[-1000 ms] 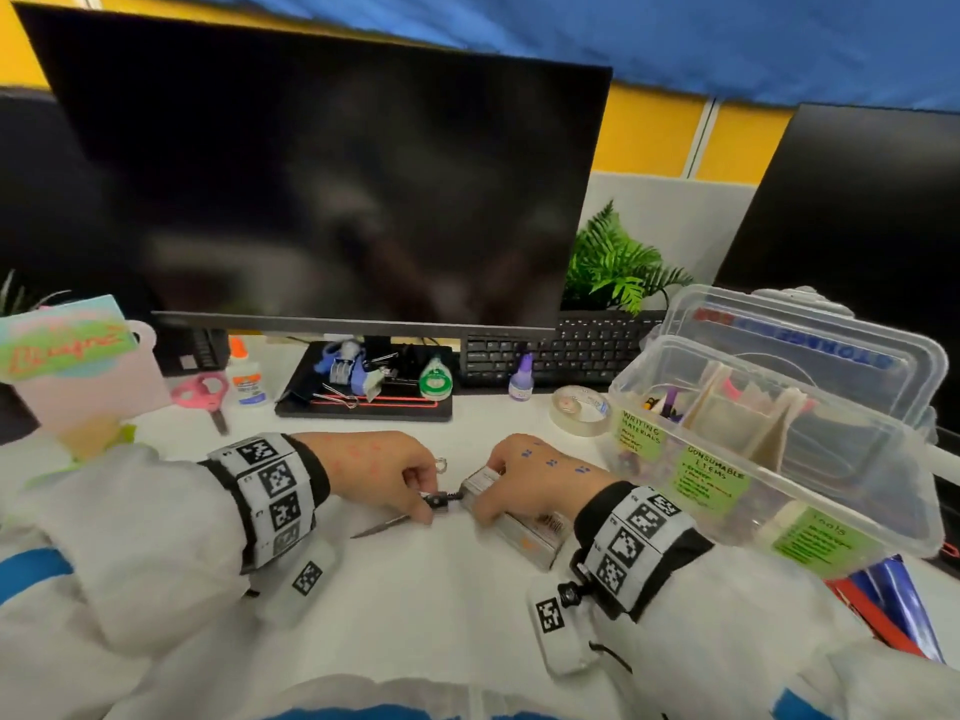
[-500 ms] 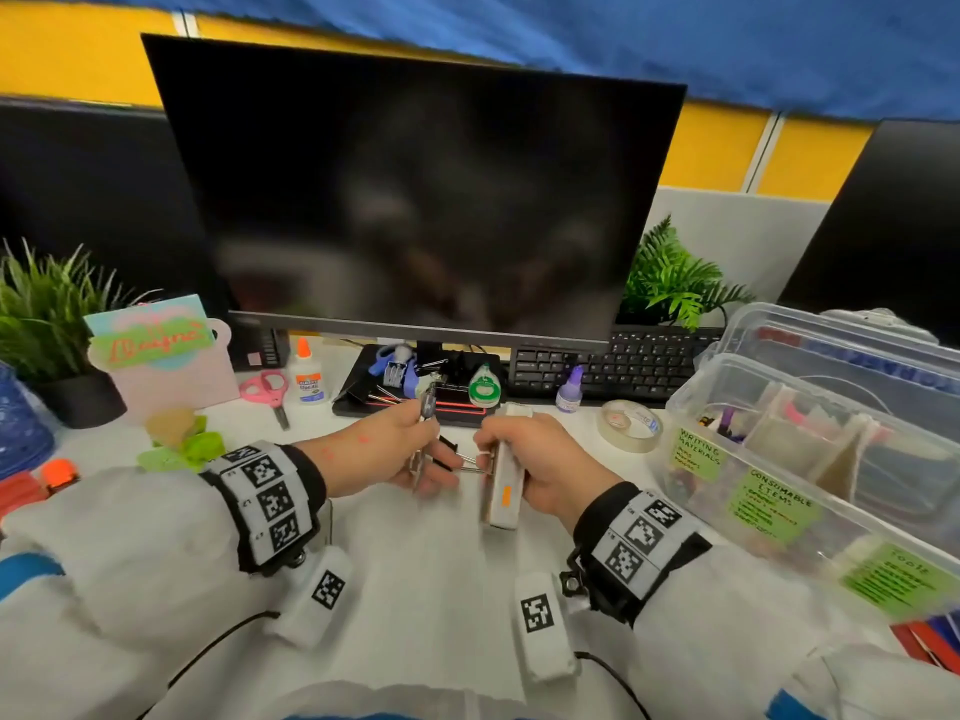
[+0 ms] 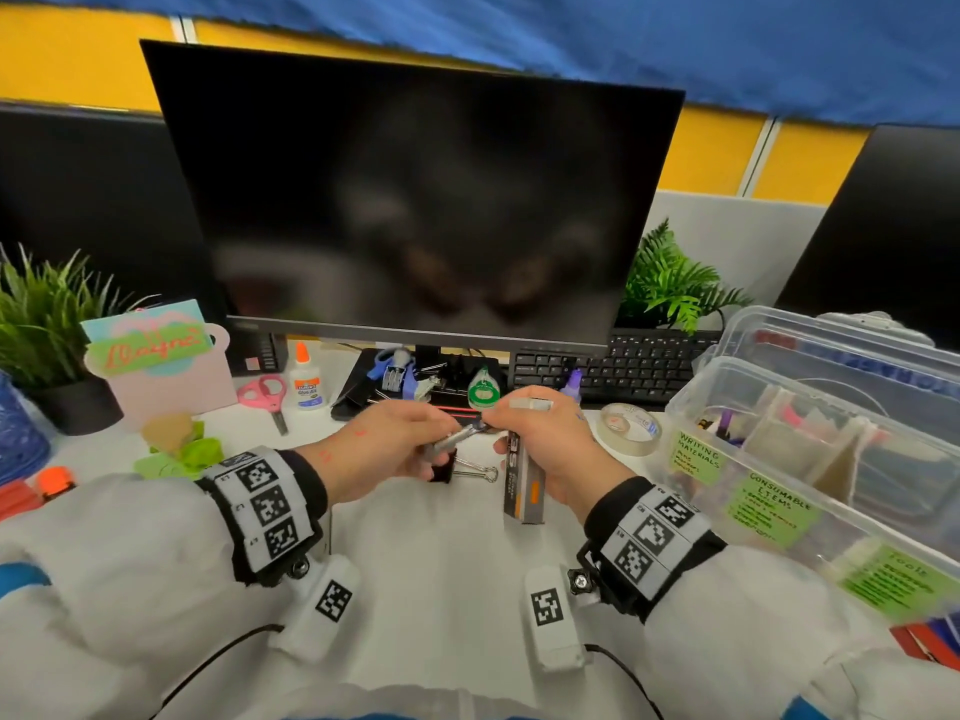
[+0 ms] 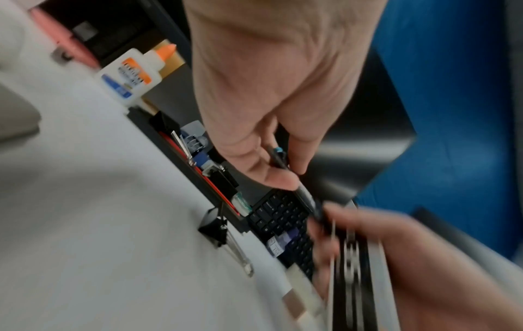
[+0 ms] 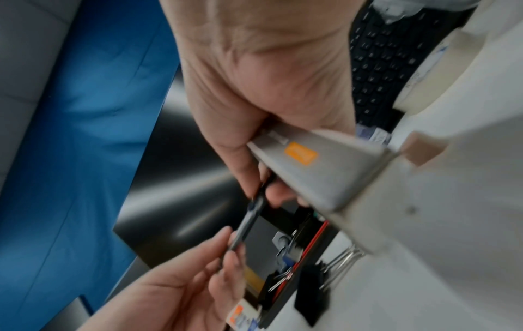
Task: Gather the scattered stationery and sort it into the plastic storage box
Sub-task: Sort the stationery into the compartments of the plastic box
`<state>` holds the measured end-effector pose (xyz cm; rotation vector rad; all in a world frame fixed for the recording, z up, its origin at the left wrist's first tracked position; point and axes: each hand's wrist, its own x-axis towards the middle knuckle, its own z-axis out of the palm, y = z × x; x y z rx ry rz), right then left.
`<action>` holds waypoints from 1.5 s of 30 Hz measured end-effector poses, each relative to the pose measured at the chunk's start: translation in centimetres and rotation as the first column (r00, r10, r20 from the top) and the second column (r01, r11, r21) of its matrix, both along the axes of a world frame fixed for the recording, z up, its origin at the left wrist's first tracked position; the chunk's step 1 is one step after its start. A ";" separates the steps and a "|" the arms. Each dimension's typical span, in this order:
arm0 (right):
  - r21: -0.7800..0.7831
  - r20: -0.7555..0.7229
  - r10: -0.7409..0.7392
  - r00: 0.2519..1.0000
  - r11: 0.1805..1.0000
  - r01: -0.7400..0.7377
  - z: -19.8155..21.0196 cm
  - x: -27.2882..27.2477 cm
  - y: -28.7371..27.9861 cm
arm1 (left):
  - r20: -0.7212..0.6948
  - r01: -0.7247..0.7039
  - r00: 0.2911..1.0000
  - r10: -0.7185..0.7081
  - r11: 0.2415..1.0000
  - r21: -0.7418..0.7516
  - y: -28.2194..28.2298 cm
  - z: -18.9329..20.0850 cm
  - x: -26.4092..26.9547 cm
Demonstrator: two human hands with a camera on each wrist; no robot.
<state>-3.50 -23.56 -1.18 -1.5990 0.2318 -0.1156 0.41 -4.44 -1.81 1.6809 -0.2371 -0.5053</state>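
Note:
My left hand [image 3: 410, 441] grips a slim silver-and-black craft knife [image 3: 457, 436], which lies nearly level above the desk. My right hand [image 3: 524, 433] holds a long grey box with an orange label [image 3: 522, 491] upright, and its fingertips pinch the knife's far end. The knife [image 4: 304, 194] [image 5: 246, 226] spans the gap between both hands in the wrist views. A black binder clip [image 3: 452, 472] lies on the white desk just under the hands. The clear plastic storage box [image 3: 691, 407] stands open at the right, with dividers and green labels.
A tape roll [image 3: 628, 427] sits between my right hand and the box. Behind the hands are a black tray of clips [image 3: 363, 392], a green correction tape [image 3: 483, 389], a glue bottle [image 3: 306, 381], pink scissors [image 3: 265, 394], a keyboard [image 3: 623, 366] and the monitor.
Both hands have risen off the desk with the knife and the grey box. The knife has gone from upright to nearly level, and the binder clip now lies on the desk.

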 end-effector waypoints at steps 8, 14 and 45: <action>-0.084 -0.298 0.209 0.931 0.966 -0.244 -0.4 -2.1 -0.8 | -0.087 -0.123 0.989 0.116 0.990 -0.076 -2.4 -0.5 0.8; -0.508 -0.393 -0.102 0.914 0.852 -0.124 -1.8 0.9 -2.8 | 0.133 -0.320 0.946 0.295 0.914 0.248 -3.3 -1.8 2.2; -0.183 -0.375 -0.035 0.926 0.982 -0.037 0.1 -6.0 -7.0 | 0.137 0.224 0.948 -0.288 0.906 0.358 -7.7 -2.0 -0.2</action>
